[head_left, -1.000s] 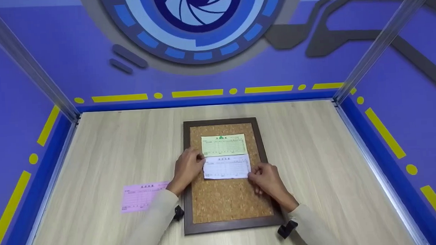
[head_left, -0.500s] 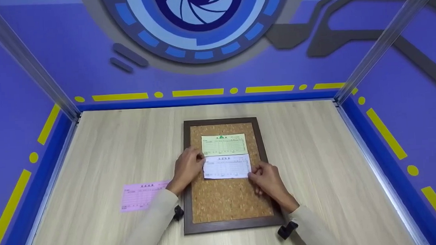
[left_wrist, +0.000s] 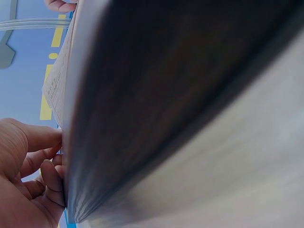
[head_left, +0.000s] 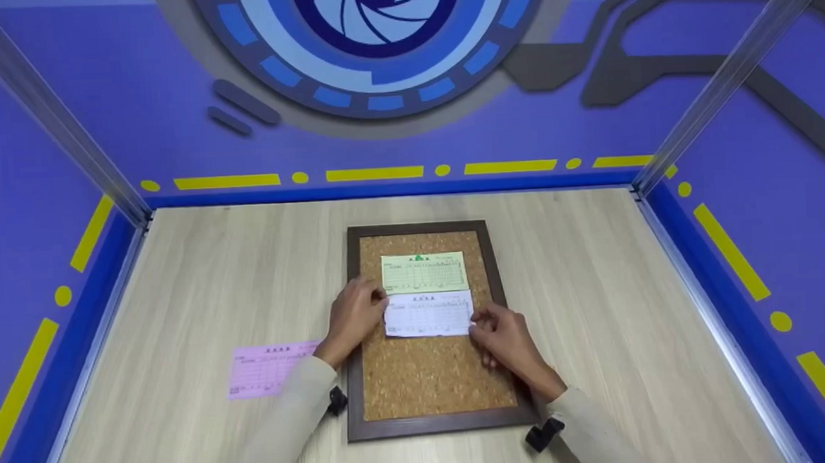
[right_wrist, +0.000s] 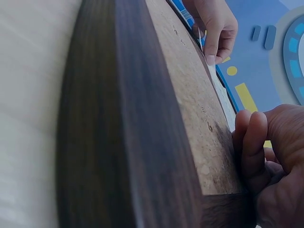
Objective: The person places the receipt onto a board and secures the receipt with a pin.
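Purple-blue walls (head_left: 352,153) surround a pale wood-grain tabletop (head_left: 245,275).

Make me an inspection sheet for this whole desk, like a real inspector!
Surface: pale wood-grain table.
Job's things: framed corkboard on the table; green slip on it, white slip just below; pink slip left of the board, partly hidden by a sleeve.
Clutter: nothing seen.
Hands: left hand pinches the white slip's left edge, right hand its lower right.
Cables: nothing seen.
Surroundings: blue-purple walls, yellow marks.
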`<state>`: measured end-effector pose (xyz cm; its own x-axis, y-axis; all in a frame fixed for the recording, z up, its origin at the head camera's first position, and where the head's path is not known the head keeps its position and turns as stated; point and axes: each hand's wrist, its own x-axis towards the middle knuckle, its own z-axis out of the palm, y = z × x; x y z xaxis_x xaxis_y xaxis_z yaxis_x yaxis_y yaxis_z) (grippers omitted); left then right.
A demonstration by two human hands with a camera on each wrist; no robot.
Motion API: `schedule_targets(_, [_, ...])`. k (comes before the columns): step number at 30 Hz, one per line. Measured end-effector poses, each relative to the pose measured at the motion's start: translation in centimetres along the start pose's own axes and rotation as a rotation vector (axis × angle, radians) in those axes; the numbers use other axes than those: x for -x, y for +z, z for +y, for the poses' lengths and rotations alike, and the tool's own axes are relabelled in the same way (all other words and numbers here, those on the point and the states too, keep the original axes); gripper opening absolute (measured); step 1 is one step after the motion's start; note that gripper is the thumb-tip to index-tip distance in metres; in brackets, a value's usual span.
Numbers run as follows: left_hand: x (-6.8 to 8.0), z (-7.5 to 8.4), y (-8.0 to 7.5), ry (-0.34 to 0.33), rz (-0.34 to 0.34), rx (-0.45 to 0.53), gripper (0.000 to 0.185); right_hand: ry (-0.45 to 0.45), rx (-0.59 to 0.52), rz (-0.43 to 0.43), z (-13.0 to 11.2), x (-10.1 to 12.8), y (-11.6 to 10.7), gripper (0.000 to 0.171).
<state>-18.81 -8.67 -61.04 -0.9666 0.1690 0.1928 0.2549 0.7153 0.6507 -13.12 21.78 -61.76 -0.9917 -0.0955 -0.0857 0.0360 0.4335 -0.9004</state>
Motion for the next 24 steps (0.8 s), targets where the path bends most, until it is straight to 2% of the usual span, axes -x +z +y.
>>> schedule_targets(9, [-0.1,0.1,0.0,-0.015,-0.003,0.013,0.005,-0.002,-0.008,0.003,0.1,0.0,0.1,0.013])
schedule_targets(14, [0.0,-0.1,-0.3,-0.017,-0.020,0.061,0.008,-0.004,-0.032,-0.002,0.2,-0.1,0.2,0.013])
schedule_targets(18, [0.5,-0.1,-0.7,0.018,-0.025,0.115,0.010,-0.014,-0.033,-0.003,0.2,-0.1,0.2,0.012])
schedule_targets(24, [1.0,-0.1,-1.0,0.090,0.009,0.182,0.010,-0.015,-0.006,0.005,0.2,0.0,0.1,0.012])
